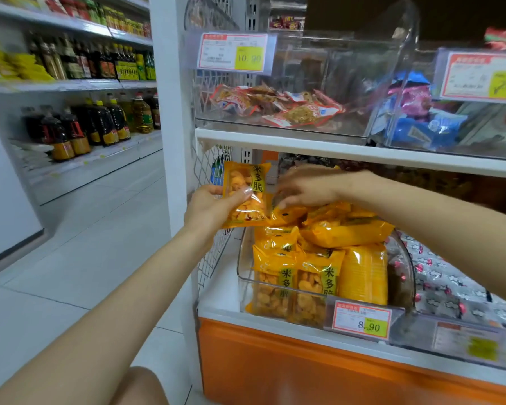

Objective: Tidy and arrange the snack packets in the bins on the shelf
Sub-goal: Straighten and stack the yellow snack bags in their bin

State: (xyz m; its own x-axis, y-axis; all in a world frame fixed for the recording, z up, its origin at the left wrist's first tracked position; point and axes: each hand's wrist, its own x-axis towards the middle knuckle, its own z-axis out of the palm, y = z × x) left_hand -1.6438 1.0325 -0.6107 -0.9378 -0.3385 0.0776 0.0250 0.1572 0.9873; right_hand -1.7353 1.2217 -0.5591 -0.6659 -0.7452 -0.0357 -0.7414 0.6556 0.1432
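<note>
My left hand [209, 207] grips an upright yellow snack packet [246, 185] with a clear window, held just left of and above the clear bin [244, 276] on the lower shelf. The bin is full of matching yellow packets [319, 258], some standing at the front, others piled flat on top. My right hand [307, 188] reaches over the pile and pinches the top edge of another yellow packet [287, 214] lying at the bin's back left.
The shelf above [333, 147] carries a clear bin of red-and-white packets [278, 105] and one of blue and pink packets [421, 121]. Silver patterned packets [450, 282] lie right of the yellow bin. Price tags hang on the bin fronts. An aisle with oil bottles [79, 127] runs left.
</note>
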